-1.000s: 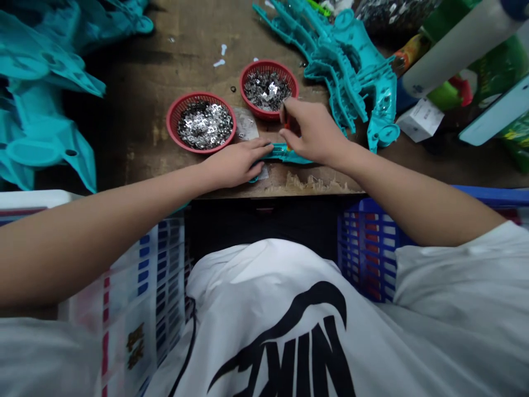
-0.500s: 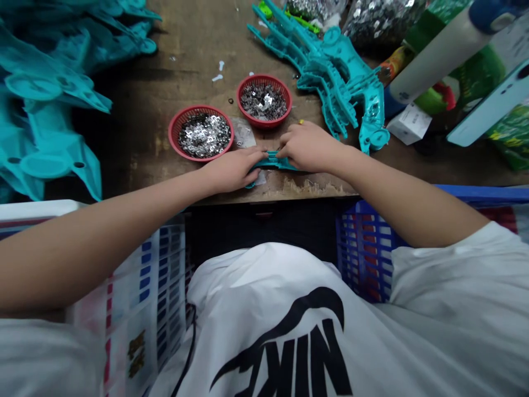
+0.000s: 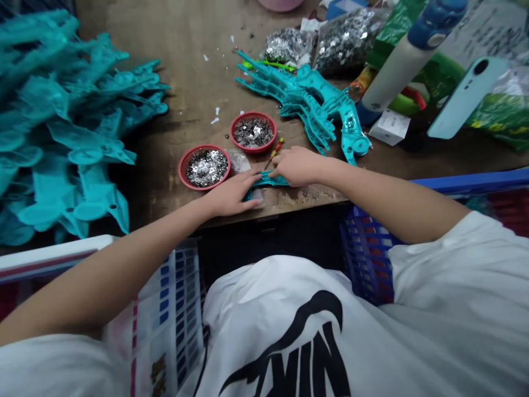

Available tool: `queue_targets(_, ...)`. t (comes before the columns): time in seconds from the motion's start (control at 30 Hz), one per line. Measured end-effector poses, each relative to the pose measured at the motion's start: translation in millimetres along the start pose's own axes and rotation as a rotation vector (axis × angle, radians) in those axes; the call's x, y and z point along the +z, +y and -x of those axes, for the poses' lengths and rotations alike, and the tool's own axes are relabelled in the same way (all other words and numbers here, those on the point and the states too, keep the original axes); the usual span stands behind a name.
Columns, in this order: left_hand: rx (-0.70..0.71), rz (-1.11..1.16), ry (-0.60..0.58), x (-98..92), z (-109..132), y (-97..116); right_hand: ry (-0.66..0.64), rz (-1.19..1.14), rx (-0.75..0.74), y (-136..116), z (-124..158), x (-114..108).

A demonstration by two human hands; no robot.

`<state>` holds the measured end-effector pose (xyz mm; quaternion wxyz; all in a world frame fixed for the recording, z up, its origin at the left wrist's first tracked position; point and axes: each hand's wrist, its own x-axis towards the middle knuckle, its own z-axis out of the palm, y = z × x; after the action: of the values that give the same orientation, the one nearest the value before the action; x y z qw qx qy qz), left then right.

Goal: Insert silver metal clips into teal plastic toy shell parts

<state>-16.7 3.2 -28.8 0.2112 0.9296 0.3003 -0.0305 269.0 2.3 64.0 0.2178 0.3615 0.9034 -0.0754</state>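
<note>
A small teal plastic part [image 3: 266,179] lies at the table's near edge, held between both hands. My left hand [image 3: 231,194] grips its left end, fingers along the top and thumb at the side. Curled over the part's right end, my right hand [image 3: 295,165] is closed on it. A small screwdriver [image 3: 274,153] with a red and yellow handle lies on the table just behind my right hand, touching neither hand. Two red baskets [image 3: 182,169] [image 3: 253,114] of small shiny metal pieces stand just beyond my left hand.
A big heap of teal plastic shells [image 3: 74,138] fills the left of the table; a smaller stack [image 3: 314,102] lies behind my right hand. Bags of metal pieces [image 3: 343,38], a white bottle [image 3: 397,66], a phone [image 3: 467,96] and a white box [image 3: 388,125] crowd the back right. A blue crate [image 3: 367,248] and a white crate [image 3: 165,309] flank my lap.
My right hand held the screwdriver upright over the part a second ago; the tool now lies on the table and that hand grips the part. The view has pulled back.
</note>
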Motion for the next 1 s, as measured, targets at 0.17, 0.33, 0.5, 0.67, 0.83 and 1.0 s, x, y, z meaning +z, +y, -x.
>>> queue_targets(0.17, 0.072, -0.126, -0.103, 1.4, 6, 10, -0.040, -0.119, 0.061, 8, 1, 3)
queue_targets(0.33, 0.072, -0.223, -0.107, 4.7, 12, 28, -0.247, -0.110, 0.063, -12, -1, 4)
queue_targets(0.5, 0.088, -0.230, -0.012, -13.3, 14, 28, -0.251, -0.118, 0.152, -20, 1, -1)
queue_targets(0.67, -0.181, -0.268, 0.359, -55.6, 21, -3, -0.269, -0.119, 0.246, -11, 4, -8)
queue_targets(0.83, -0.622, -0.393, 0.681, -135.6, 67, -65, -0.291, -0.113, 0.261, -1, -1, -7)
queue_targets(1.0, -1.072, -0.502, 1.057, -250.4, 154, -148, -0.165, -0.160, 0.251, 13, 1, -5)
